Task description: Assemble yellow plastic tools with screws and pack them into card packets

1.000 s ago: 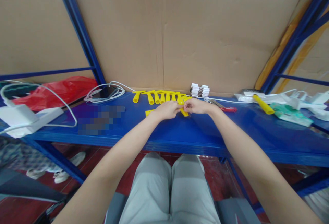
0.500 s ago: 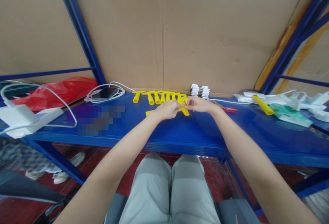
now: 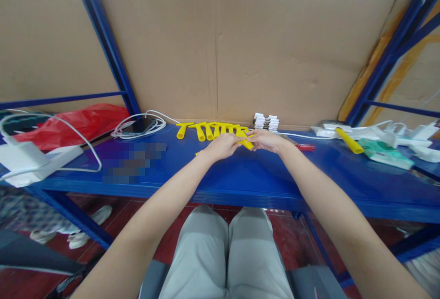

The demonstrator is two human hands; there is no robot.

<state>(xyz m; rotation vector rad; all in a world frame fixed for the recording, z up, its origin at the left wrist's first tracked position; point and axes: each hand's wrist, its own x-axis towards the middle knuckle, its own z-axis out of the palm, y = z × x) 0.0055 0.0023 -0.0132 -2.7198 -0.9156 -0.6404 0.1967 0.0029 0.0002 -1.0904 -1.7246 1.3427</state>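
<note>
My left hand (image 3: 225, 146) is closed on a yellow plastic piece (image 3: 246, 144) with a tube-like end, held just above the blue tabletop. My right hand (image 3: 264, 140) meets it from the other side, fingers curled around the same piece. The fingers hide much of its shape. Behind my hands, several yellow T-shaped plastic pieces (image 3: 201, 133) lie in a row along the cardboard. Another yellow part peeks out beside my left wrist, mostly covered. A red-handled tool (image 3: 305, 148) lies right of my right hand.
White stacked clips (image 3: 266, 122) stand by the cardboard wall (image 3: 165, 51). At left are a coiled white cable (image 3: 151, 127), a red bag (image 3: 79, 122) and a white power strip (image 3: 44, 164). A yellow tube (image 3: 349, 141) and green packet (image 3: 387, 153) lie right.
The yellow piece between my hands has turned, and less of it shows. My right hand has gone from a fingertip pinch to fingers spread further around it.
</note>
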